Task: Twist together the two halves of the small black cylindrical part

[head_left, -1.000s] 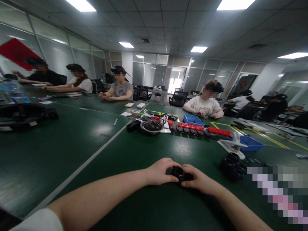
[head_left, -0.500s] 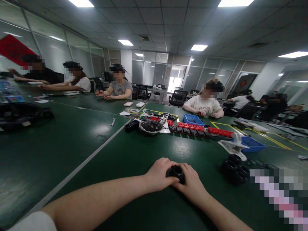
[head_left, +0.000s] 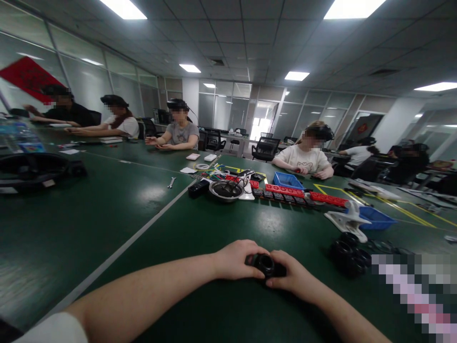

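Between my hands, low over the green table, is a black part (head_left: 266, 265) with a round, ring-like opening facing up. My left hand (head_left: 241, 259) grips its left side, thumb in front and fingers behind. From the right, my right hand (head_left: 291, 270) closes on the other side, its thumb near the front edge. Parts of the black piece are covered by my fingers, so its exact kind does not show. To the right lies a cluster of similar black round parts (head_left: 348, 253).
Beyond my hands are a round metal-rimmed dish (head_left: 226, 199), red power strips (head_left: 284, 190), a white clamp-like piece (head_left: 348, 221) and blue bins (head_left: 378, 216). A wrench (head_left: 172, 182) lies left. A black steering-wheel-like ring (head_left: 34, 183) sits far left. Several people sit around the table.
My right hand has shifted slightly right and down, showing more of the black part. My left hand stays on it. The view has tilted a little.
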`<state>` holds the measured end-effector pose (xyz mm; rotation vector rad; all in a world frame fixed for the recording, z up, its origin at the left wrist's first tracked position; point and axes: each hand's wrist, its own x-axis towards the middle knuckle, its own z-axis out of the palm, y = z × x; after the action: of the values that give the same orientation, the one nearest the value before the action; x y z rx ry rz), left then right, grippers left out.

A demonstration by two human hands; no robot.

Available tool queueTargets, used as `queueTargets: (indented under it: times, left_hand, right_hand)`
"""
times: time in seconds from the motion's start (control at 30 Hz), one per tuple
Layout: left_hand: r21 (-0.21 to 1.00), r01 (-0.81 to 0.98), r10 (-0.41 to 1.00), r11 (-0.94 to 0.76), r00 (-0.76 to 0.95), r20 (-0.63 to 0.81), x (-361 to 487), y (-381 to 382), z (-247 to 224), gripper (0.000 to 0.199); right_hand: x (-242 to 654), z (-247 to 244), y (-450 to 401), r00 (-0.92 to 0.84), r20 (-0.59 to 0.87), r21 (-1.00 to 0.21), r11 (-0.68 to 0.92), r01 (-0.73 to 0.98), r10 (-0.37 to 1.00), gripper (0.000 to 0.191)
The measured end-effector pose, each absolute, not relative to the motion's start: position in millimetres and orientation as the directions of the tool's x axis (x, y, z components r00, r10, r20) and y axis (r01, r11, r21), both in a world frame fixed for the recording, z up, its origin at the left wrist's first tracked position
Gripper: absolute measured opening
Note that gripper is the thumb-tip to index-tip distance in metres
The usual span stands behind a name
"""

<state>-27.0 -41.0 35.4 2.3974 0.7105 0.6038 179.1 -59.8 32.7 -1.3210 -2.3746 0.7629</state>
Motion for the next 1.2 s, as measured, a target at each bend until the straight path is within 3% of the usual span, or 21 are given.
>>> queueTargets:
  times: [0.13, 0.27, 0.33, 0.43, 0.6, 0.73, 0.87, 1.1, 1.2]
  left_hand:
    - [0.627, 0.477, 0.738, -0.617, 0.626, 0.25, -21.3, -49.9, 34.6, 0.044]
    - [0.66, 0.495, 0.787, -0.565, 0.565, 0.249, -17.8, -53.7, 34.8, 0.042]
    - [0.676, 0.461, 0.769, -0.575, 0.587, 0.254, -18.4, -51.0, 33.9, 0.042]
    - [0.693, 0.393, 0.721, -0.605, 0.64, 0.266, -20.9, -43.6, 31.0, 0.043]
    - [0.68, 0.313, 0.664, -0.663, 0.666, 0.341, -23.3, -37.0, 28.8, 0.044]
    - [0.684, 0.337, 0.68, -0.647, 0.66, 0.318, -22.2, -41.2, 33.6, 0.045]
    - [0.713, 0.429, 0.764, -0.555, 0.602, 0.233, -18.4, -50.2, 36.0, 0.044]
    - [0.726, 0.514, 0.874, -0.456, 0.414, 0.255, -10.6, -59.2, 26.7, 0.04]
    - [0.712, 0.482, 0.83, -0.511, 0.492, 0.262, -13.1, -55.5, 27.8, 0.041]
  right_hand:
    - [163.2, 29.3, -69.1, -0.333, 0.069, -0.415, 0.331, 0.848, 0.94, 0.023]
    - [153.9, 27.9, -75.2, -0.292, 0.179, -0.217, 0.327, 0.92, 0.94, 0.025]
    - [155.5, 26.9, -74.1, -0.32, 0.187, -0.231, 0.358, 0.905, 0.929, 0.033]
    - [163.9, 26.1, -68.3, -0.397, 0.145, -0.36, 0.422, 0.832, 0.906, 0.043]
    - [179.5, 31.8, -57.2, -0.565, 0.048, -0.576, 0.485, 0.658, 0.824, 0.031]
    - [184.1, 34.0, -54.2, -0.572, 0.015, -0.657, 0.439, 0.613, 0.82, 0.027]
    - [179.3, 27.8, -56.5, -0.461, 0.009, -0.62, 0.366, 0.694, 0.887, 0.025]
    - [155.2, 24.9, -70.8, -0.289, 0.163, -0.282, 0.325, 0.903, 0.943, 0.018]
    - [156.9, 28.4, -69.8, -0.357, 0.154, -0.365, 0.389, 0.846, 0.921, 0.032]
